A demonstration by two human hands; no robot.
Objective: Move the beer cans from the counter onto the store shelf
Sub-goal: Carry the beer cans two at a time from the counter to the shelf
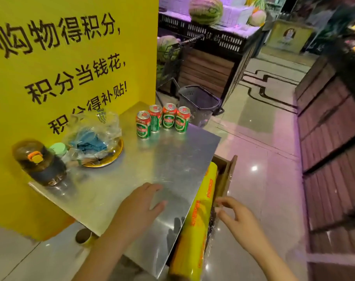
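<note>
Grip: both hands hold nothing. L hand (140, 207) hovers or rests flat on near part of counter (172, 159), fingers straight & spread; contact not certain. R hand (239, 218) off counter edge, over floor, fingers loosely curled, empty.
Near edge: big yellow cling-film roll (201, 218) lies along counter's R side in a brown holder (226, 175), just beside R hand; can't tell if fingertips touch it.
Mid counter, L side: dark bottle w/ orange clasp (39, 163) near wall; green-lid jar (58, 149) next to it; gold plate (109, 157) w/ crumpled clear plastic bag (93, 134) on top.
Task things: 4 green/red beer cans (162, 120) upright in a tight row at far end of counter, touching or nearly so, well apart from both hands.
Behind: yellow sign wall (71, 57) w/ black lettering.
Beyond counter: grey shopping basket (199, 104) on floor just past the cans; produce stand w/ watermelon (206, 10) farther off.
Shelf: target not id'd for sure; brown shelving (330, 138) along R side is prob it, contents not visible.
Progress: approx nil as far as shown. All 4 cans in view sit on counter, none seen shelved.
Left to do: reach to far end, grip cans, carry to shelf, repeat till counter has no cans.
</note>
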